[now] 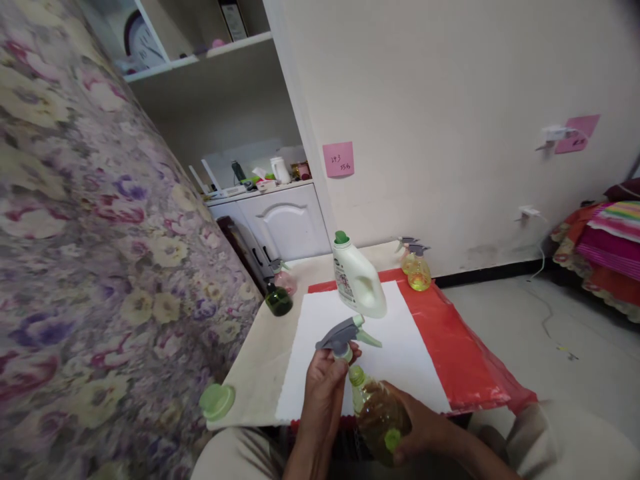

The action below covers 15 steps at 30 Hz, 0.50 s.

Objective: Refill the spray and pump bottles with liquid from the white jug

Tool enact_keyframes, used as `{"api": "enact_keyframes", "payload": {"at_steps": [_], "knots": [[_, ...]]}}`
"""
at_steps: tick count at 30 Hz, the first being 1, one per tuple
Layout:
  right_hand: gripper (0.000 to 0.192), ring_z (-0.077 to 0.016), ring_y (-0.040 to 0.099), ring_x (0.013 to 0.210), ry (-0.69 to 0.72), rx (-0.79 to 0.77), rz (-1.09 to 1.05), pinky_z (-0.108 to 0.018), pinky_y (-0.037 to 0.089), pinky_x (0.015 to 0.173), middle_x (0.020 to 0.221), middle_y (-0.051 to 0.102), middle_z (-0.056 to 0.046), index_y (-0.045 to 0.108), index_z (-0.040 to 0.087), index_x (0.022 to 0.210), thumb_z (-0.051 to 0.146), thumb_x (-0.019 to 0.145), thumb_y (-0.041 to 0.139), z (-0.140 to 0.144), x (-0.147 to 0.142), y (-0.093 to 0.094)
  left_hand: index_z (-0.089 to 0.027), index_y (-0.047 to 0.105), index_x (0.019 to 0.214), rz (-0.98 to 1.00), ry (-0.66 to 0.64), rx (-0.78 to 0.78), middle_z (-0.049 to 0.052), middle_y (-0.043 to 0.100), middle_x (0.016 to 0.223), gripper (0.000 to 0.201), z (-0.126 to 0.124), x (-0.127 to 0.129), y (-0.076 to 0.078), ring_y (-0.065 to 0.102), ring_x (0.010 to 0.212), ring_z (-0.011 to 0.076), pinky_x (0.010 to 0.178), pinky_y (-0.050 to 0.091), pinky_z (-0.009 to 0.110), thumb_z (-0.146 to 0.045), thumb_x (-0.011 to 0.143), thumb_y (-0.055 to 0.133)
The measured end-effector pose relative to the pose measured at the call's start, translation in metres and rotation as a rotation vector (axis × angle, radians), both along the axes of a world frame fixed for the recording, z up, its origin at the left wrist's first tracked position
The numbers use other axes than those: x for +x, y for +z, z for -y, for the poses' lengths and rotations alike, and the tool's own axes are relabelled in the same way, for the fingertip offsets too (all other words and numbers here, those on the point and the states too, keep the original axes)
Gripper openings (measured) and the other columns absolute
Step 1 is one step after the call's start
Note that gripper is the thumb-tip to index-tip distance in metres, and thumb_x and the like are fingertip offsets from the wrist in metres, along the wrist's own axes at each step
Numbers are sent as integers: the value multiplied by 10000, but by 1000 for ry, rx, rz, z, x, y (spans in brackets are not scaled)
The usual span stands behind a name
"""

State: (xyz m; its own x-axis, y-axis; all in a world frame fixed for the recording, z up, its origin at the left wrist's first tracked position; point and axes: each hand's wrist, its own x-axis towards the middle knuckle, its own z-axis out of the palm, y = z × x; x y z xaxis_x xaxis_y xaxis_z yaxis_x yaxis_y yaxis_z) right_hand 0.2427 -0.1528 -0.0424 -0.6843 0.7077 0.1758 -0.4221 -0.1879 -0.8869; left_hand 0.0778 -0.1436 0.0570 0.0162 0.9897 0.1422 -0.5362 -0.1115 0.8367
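My left hand (327,377) is closed round the collar of a grey and pale green spray head (344,335), its nozzle end toward the right. Just below and to the right, my right hand (423,427) grips a clear yellow-green bottle (367,403), tilted, with its threaded neck bare. The spray head and the bottle neck are apart. Whether a tube hangs from the spray head I cannot tell. Beyond my hands a large white jug (357,280) with a green top stands on white paper (310,320).
Dark green (279,300) and pink (287,281) spray bottles stand at the table's left. Yellow spray bottles (419,273) stand at the back right on red plastic sheeting (450,347). A light green cap (217,401) lies at the front left corner. A floral curtain (100,267) borders the left.
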Motion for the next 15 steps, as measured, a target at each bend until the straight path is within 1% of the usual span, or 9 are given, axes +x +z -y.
{"api": "enact_keyframes", "payload": {"at_steps": [3, 6, 9, 11, 15], "knots": [[1018, -310, 539, 1171, -16, 19, 19, -437, 391, 1000, 1192, 606, -71, 502, 266, 1284, 263, 366, 945, -1, 1, -6, -206, 676, 1007, -54, 28, 32, 42, 708, 965, 328, -1, -8, 10, 630, 869, 182, 884, 457, 344, -261, 694, 757], [1037, -310, 531, 1185, -31, 35, 46, -455, 362, 1033, 1224, 585, -76, 469, 269, 1320, 277, 397, 940, -3, 2, -14, -199, 682, 982, -180, 60, 57, 44, 714, 967, 296, -2, -16, 18, 632, 832, 174, 868, 455, 334, -256, 700, 754], [1025, -311, 514, 1209, -43, 53, 67, -457, 344, 1051, 1256, 566, -84, 456, 263, 1331, 286, 425, 934, -4, 3, -19, -182, 690, 957, -283, 85, 75, 48, 721, 942, 270, -3, -21, 26, 627, 840, 176, 862, 454, 322, -259, 706, 754], [1008, -310, 494, 1232, -48, 72, 73, -452, 330, 1064, 1286, 548, -91, 451, 254, 1335, 287, 446, 927, -5, 3, -20, -182, 684, 979, -320, 109, 100, 45, 718, 951, 271, -3, -23, 32, 624, 829, 168, 841, 457, 308, -245, 722, 742], [1028, -312, 507, 1213, -83, 57, 91, -459, 354, 1044, 1284, 546, -97, 415, 249, 1358, 306, 463, 918, -6, 2, -26, -184, 660, 1009, -341, 172, 131, 42, 696, 1001, 249, -2, -26, 42, 619, 756, 133, 706, 453, 251, -237, 769, 700]]}}
